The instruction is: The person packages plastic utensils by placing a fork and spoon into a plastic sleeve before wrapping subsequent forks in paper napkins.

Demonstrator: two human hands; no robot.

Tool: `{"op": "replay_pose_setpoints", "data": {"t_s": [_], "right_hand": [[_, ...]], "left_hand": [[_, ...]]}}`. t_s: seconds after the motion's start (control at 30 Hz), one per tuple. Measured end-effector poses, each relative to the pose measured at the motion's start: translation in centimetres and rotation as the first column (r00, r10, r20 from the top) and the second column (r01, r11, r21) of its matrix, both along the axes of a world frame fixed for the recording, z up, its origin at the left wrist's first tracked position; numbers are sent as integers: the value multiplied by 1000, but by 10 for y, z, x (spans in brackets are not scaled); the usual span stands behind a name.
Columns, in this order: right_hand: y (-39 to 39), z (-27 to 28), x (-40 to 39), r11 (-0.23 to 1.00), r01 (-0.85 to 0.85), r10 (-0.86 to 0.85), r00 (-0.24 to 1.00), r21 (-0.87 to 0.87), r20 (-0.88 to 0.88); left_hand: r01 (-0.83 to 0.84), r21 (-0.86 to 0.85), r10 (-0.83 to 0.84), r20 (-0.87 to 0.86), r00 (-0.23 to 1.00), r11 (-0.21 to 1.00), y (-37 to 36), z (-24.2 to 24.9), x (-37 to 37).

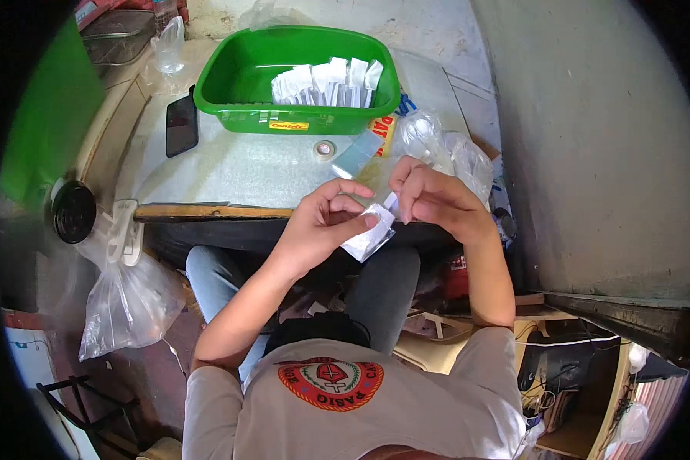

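Note:
My left hand [323, 222] grips a small clear plastic packet [366, 241] with white paper-like content, its thumb lying across the face. The packet is tilted and held just past the table's front edge, above my lap. At its upper right end, my right hand [439, 201] is closed, with thumb and fingers pinching the packet's edge by a narrow white strip. What exactly lies between those fingertips is partly hidden. Just beyond my hands, flat clear plastic sleeves [358, 153] lie on the table near a small roll of tape [324, 149].
A green basin [241, 121] at the table's back holds several similar white packets [330, 83]. A phone [182, 125] lies left of it. Crumpled clear bags [468, 162] and yellow printed plastic [383, 132] are at right. A clear plastic bag [130, 307] hangs at the left edge.

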State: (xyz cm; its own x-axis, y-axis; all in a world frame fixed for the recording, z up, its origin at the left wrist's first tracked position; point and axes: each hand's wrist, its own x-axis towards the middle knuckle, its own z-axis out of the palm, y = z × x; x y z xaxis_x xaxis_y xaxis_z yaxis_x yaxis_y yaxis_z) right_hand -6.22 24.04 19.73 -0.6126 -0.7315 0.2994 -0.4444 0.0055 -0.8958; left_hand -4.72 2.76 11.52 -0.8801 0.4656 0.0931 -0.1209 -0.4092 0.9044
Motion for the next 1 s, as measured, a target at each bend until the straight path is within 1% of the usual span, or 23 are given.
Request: {"op": "replay_pose_setpoints", "data": {"t_s": [0.03,0.1,0.13,0.2,0.23,0.3,0.33,0.4,0.43,0.5,0.63,0.7,0.83,0.93,1.0], "right_hand": [[0,1,1,1000,2,-2,1000,0,6],[-2,6,2,992,-26,34,997,120,-66],[-2,11,3,992,-22,30,997,120,-65],[-3,22,3,965,-112,98,993,238,70],[-3,22,1,965,-112,98,993,238,69],[-4,23,-5,913,-170,216,973,370,-87],[-5,24,-6,913,-173,220,972,370,-88],[-7,28,-8,880,-197,274,954,432,-123],[-6,28,-9,879,-198,276,953,433,-125],[-5,31,-11,852,-185,285,949,490,-137],[-3,37,-10,820,-148,262,956,553,-132],[-1,40,-8,809,-64,208,961,585,-182],[7,40,-8,803,-7,158,966,596,-202],[13,40,-8,794,26,145,962,607,-231],[17,40,-8,795,34,123,969,605,-216]], "left_hand": [[2,0,-2,6,1000,1000,0,0,-1],[23,39,-23,6,1000,999,1,0,-2],[27,39,-27,7,1000,999,2,0,-3],[30,36,-30,-18,999,999,4,0,-4],[30,37,-29,-20,999,999,5,0,-5],[36,60,-34,-43,998,998,6,-2,-6],[33,60,-30,-44,999,998,6,-1,-6],[67,89,-63,-49,997,994,7,0,-7],[65,89,-61,-50,997,994,8,0,-7],[56,54,-51,-93,994,997,8,0,-8],[66,47,-61,-103,993,997,12,1,-9],[66,47,-60,-117,991,997,14,1,-9],[106,13,-103,-123,987,994,18,3,-12],[84,22,-82,-94,992,996,22,5,-10],[60,-24,-62,-119,991,998,24,3,-11]]}}
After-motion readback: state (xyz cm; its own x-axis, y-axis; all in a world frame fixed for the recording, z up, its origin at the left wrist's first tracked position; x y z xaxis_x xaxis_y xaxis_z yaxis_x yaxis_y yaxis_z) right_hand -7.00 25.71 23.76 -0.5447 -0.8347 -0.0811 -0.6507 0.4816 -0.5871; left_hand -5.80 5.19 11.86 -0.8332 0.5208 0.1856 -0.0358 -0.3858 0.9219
